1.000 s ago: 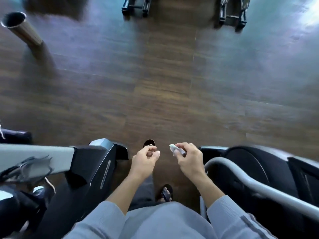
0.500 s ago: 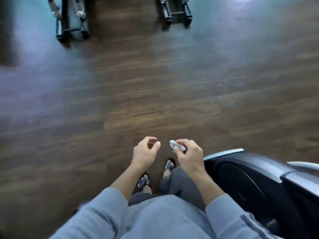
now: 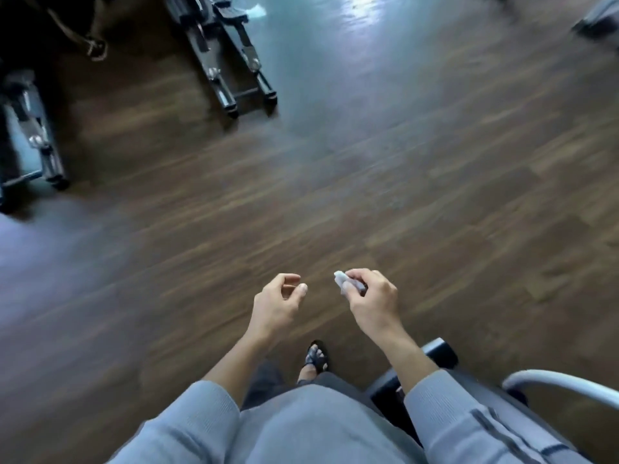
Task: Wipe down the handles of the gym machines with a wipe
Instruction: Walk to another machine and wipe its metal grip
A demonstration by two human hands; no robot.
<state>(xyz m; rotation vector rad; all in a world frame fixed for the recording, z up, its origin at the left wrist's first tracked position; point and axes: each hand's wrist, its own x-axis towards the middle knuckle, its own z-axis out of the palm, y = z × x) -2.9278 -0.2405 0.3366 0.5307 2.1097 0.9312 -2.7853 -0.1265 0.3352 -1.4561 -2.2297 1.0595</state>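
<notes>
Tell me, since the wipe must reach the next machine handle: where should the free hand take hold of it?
Judging by its pose, pinch the white end of the wipe that sticks out of the right hand, with the left hand coming from the left across the gap.

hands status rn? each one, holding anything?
Left hand: fingers loosely curled, holding nothing.
Right hand: closed on a small wadded white wipe, pinched at the fingertips, over the floor, touching no machine.
</notes>
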